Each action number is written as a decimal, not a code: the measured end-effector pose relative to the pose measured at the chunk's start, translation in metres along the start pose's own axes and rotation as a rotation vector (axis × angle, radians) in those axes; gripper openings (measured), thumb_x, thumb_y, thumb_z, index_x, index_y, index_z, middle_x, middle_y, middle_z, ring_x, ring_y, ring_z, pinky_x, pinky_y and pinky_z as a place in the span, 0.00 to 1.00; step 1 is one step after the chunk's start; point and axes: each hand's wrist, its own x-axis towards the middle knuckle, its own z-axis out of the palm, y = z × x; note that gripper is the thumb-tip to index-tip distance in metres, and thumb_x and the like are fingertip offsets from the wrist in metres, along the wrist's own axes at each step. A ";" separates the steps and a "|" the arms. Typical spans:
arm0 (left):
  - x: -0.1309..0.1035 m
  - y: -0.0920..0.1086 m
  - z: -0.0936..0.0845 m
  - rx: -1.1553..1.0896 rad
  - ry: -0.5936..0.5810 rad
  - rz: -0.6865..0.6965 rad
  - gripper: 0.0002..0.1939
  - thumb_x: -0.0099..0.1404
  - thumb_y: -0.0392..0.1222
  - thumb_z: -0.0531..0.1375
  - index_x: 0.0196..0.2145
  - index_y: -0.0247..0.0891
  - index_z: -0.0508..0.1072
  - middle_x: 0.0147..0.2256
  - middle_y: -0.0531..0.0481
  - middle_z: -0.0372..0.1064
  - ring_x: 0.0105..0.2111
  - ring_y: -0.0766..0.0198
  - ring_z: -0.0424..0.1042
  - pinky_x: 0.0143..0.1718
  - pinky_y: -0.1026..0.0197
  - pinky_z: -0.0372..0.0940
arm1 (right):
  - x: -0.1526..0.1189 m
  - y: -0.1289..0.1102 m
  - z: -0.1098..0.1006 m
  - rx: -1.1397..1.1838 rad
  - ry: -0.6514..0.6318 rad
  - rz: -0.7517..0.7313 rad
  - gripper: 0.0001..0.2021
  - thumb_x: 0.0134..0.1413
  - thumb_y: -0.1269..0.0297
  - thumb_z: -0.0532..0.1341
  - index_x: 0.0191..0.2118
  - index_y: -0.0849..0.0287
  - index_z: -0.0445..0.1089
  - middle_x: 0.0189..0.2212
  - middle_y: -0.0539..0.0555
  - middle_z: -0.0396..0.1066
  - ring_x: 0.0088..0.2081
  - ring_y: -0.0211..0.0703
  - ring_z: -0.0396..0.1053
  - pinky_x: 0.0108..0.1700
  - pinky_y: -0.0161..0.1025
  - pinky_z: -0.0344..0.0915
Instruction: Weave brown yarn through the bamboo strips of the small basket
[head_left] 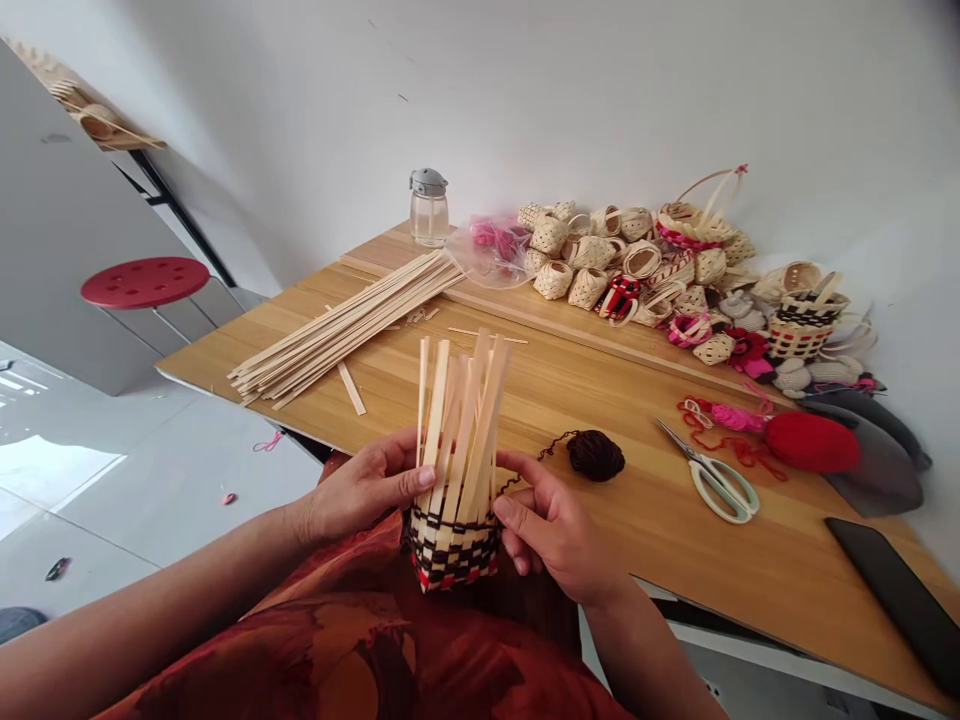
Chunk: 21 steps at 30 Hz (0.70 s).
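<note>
A small woven basket with a dark brown, cream and red check pattern sits upright over my lap, its pale strips standing up from the rim. My left hand grips its left side, thumb on the upright strips. At the right side of the rim, my right hand has its thumb and fingers closed on the dark brown yarn. That yarn runs across the table to a dark brown ball. My fingertips behind the basket are partly hidden.
On the wooden table lie pale strips, scissors, red yarn and a black phone. Small woven baskets crowd the back right, beside a glass bottle. A red stool stands left.
</note>
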 end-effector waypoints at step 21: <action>-0.015 0.020 0.016 0.932 0.334 0.203 0.24 0.68 0.39 0.56 0.61 0.43 0.68 0.47 0.49 0.78 0.24 0.69 0.72 0.29 0.66 0.67 | 0.013 0.014 0.022 -0.055 0.218 -0.014 0.21 0.57 0.49 0.66 0.45 0.57 0.61 0.17 0.41 0.66 0.14 0.31 0.58 0.17 0.28 0.54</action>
